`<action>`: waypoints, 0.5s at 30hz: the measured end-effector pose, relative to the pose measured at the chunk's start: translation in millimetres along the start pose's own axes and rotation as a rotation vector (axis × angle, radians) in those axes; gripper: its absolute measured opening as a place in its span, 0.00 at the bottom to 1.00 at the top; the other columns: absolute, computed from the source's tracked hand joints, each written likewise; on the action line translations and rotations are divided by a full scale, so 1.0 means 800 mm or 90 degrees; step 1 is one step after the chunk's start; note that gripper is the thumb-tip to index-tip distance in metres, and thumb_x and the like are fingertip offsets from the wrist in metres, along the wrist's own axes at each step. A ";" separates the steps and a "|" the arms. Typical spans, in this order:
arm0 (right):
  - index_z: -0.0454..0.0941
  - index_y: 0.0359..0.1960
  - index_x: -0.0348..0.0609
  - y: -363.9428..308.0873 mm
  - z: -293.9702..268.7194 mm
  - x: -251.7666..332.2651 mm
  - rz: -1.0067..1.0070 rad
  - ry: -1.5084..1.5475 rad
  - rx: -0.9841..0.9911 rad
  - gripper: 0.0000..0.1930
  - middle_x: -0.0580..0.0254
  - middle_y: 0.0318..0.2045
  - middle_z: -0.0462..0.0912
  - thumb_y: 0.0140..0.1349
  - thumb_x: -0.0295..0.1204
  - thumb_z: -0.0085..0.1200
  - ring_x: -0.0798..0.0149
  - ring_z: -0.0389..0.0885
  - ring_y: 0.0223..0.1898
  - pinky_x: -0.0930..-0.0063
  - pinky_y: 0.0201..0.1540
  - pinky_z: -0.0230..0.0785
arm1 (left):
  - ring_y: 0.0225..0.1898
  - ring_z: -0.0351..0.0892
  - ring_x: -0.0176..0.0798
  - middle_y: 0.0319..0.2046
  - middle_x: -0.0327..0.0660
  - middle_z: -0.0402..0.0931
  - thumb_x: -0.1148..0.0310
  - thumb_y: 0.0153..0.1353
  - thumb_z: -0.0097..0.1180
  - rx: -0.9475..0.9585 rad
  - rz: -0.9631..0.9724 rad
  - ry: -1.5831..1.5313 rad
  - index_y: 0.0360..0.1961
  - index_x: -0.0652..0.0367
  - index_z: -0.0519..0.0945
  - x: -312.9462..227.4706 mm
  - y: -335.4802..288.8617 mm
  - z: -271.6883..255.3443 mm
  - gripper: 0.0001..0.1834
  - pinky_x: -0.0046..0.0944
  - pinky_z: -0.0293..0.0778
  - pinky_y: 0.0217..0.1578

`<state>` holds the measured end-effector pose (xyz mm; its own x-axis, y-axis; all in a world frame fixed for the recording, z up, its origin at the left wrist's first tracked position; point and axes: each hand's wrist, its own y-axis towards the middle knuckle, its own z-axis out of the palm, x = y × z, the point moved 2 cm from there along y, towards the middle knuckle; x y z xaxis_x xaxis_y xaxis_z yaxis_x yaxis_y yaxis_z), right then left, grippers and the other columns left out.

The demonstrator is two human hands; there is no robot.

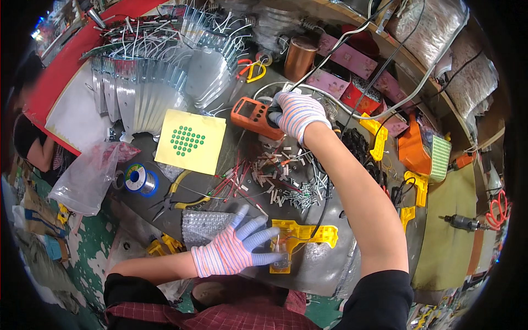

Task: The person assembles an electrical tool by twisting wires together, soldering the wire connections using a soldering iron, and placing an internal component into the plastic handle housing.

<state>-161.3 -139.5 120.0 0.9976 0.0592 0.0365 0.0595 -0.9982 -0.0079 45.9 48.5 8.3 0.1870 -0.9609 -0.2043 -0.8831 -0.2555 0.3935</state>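
My right hand (301, 113), in a striped knit glove, reaches forward with its fingers closed around the right end of an orange handheld meter (254, 115) that has a dark panel. My left hand (236, 245) is gloved the same way and spreads its fingers low over the bench. Its fingertips lie at the left end of a yellow plastic housing (316, 235) with a clear part (281, 258); whether they touch it I cannot tell. Bubble wrap (199, 224) lies beside that hand. Small metal parts (302, 198) and red-wired pieces (234, 179) are scattered between both hands.
At the left are a solder spool (141, 181), yellow-handled pliers (175, 199) and a yellow sheet with green dots (192, 140). Stacked metal plates (146, 93) with wires stand behind. Cables hang near pink boxes (347, 56). More yellow housings (375, 137) lie at right.
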 end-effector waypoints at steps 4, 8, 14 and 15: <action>0.80 0.44 0.46 0.003 0.003 0.002 0.000 -0.017 0.017 0.15 0.48 0.39 0.84 0.55 0.34 0.57 0.46 0.83 0.42 0.55 0.46 0.75 | 0.56 0.68 0.49 0.53 0.37 0.72 0.57 0.49 0.56 0.015 -0.062 -0.072 0.47 0.44 0.81 -0.032 0.006 -0.004 0.21 0.75 0.41 0.66; 0.79 0.46 0.47 0.004 0.007 -0.004 -0.003 0.010 0.019 0.15 0.48 0.39 0.84 0.55 0.32 0.57 0.45 0.83 0.43 0.55 0.45 0.74 | 0.55 0.69 0.48 0.42 0.35 0.76 0.55 0.45 0.62 -0.052 -0.164 -0.093 0.39 0.49 0.81 -0.061 0.022 -0.005 0.19 0.69 0.46 0.66; 0.76 0.48 0.49 -0.007 0.016 -0.009 0.007 0.058 0.010 0.15 0.47 0.39 0.83 0.57 0.32 0.55 0.44 0.82 0.44 0.55 0.47 0.73 | 0.53 0.70 0.50 0.38 0.35 0.74 0.56 0.39 0.70 -0.179 -0.242 -0.060 0.37 0.48 0.78 -0.086 0.027 0.025 0.22 0.63 0.53 0.65; 0.76 0.48 0.49 -0.009 0.018 -0.007 0.012 0.067 -0.008 0.15 0.47 0.40 0.83 0.58 0.32 0.55 0.44 0.82 0.45 0.55 0.47 0.73 | 0.53 0.70 0.50 0.39 0.36 0.74 0.58 0.37 0.71 -0.203 -0.255 -0.057 0.40 0.48 0.78 -0.088 0.024 0.028 0.25 0.63 0.54 0.65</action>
<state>-167.0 -132.4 105.5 0.9891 0.0393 0.1418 0.0394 -0.9992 0.0021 6.0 113.8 10.2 0.4337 -0.7720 -0.4646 -0.5726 -0.6343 0.5195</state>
